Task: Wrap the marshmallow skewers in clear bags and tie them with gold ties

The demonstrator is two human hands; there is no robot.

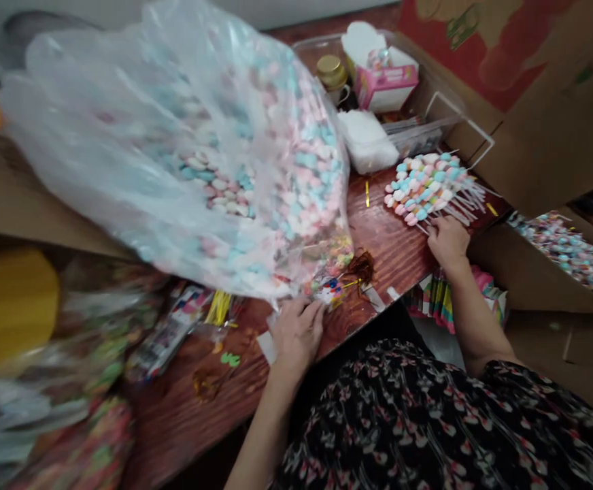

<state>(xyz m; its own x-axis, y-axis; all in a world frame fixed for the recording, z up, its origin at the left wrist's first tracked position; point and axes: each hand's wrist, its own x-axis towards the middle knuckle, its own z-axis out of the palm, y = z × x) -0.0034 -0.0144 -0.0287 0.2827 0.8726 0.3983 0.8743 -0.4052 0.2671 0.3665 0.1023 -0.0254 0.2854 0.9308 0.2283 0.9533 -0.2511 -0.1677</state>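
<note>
My left hand (296, 332) rests palm down near the table's front edge, fingers slightly apart. Its fingertips touch the bottom edge of a large clear plastic bag (286, 235) full of pink, white and blue marshmallows. Just right of those fingers lies a small clear packet of coloured beads (331, 291), beside a brown tangle of ties (362, 267). My right hand (448, 241), its fingers curled, is at the white sticks below a stack of marshmallow skewers (426, 185). What those fingers grip, if anything, is hidden.
At the back stands a clear bin (429, 139) with a pink box (385, 87) and a gold-lidded jar (330, 71). A cardboard box (546, 272) at right holds many wrapped sticks. Yellow ties (219, 307) and blurred packets lie at left on the red-brown table (174, 429).
</note>
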